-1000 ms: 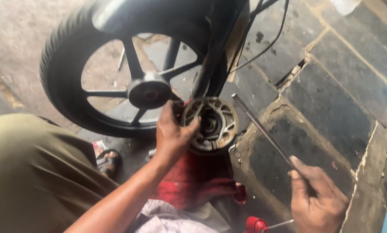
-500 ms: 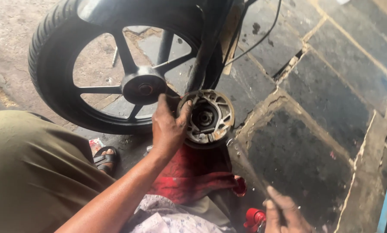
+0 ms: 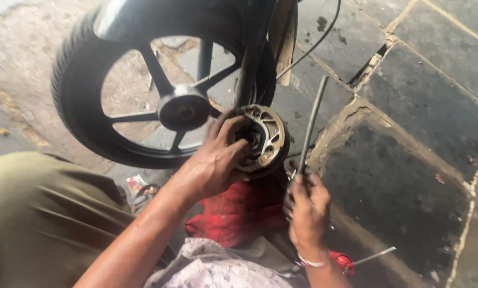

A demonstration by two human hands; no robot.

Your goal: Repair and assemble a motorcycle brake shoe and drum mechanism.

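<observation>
Head view looks down on a squatting person's work beside a motorcycle wheel, and the round brake plate (image 3: 260, 140) serves as the landmark for everything here. Nearest the camera, below the brake plate, lie a pale patterned cloth (image 3: 212, 266) and, to its left, the person's knee in olive trousers (image 3: 41, 224). Just under the brake plate sits a red rag (image 3: 239, 213). Lower right of the plate, a red-handled tool (image 3: 345, 262) lies on the ground with its thin metal shaft pointing right.

The right hand (image 3: 307, 209), below and just right of the brake plate, is closed in a fist around the lower end of a long metal rod (image 3: 312, 122). The rod rises steeply, leaning slightly right, passing just beside the plate's right edge.

The left hand (image 3: 217, 160) comes in from the lower left and lies on the brake plate's left side, its fingers curled over the face and centre of the plate, gripping it. The plate stands on edge, its ribbed inner face turned toward the camera.

Left of and behind the plate stands the black spoked wheel (image 3: 159, 106) with its tyre, the hub near the left hand's knuckles. A dark fork leg (image 3: 252, 48) runs up from the plate. Beyond, to the right, are dark stone paving slabs (image 3: 409, 176) with cracked joints.
</observation>
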